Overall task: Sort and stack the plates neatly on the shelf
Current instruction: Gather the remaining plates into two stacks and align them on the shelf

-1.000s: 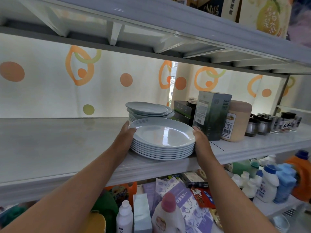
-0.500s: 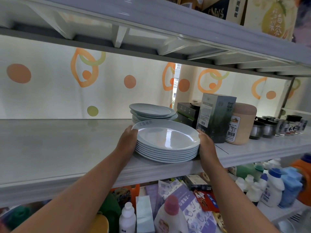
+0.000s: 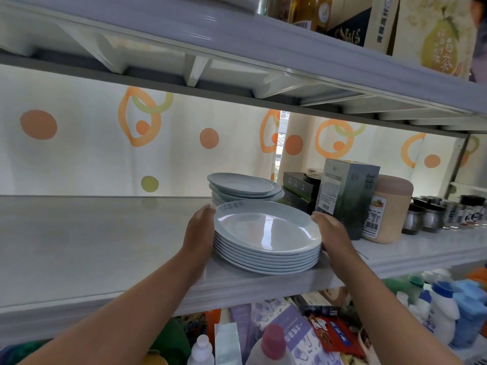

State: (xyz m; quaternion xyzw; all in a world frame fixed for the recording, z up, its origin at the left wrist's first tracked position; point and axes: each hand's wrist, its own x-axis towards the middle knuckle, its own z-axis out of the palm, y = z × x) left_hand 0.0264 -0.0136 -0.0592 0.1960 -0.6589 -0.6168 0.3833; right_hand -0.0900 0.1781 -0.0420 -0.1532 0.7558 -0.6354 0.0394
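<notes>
Two hands clamped on front plate stack (image 3: pixel 266 241) at shelf (image 3: pixel 92 248) lip: left hand (image 3: pixel 199 233) on left rim, right hand (image 3: pixel 330 234) on right rim. Touching behind: second plate stack (image 3: pixel 243 184). Boxed right by green carton (image 3: pixel 346 193); bare shelf left.

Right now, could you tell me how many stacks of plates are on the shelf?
2: the front stack held between left hand and right hand; the back stack directly behind it.

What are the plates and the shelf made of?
The plates look like glazed ceramic or melamine: pale blue, glossy, with bright window glare; which one is unclear. The shelf seems to be smooth white plastic or painted board with a soft sheen.
</notes>
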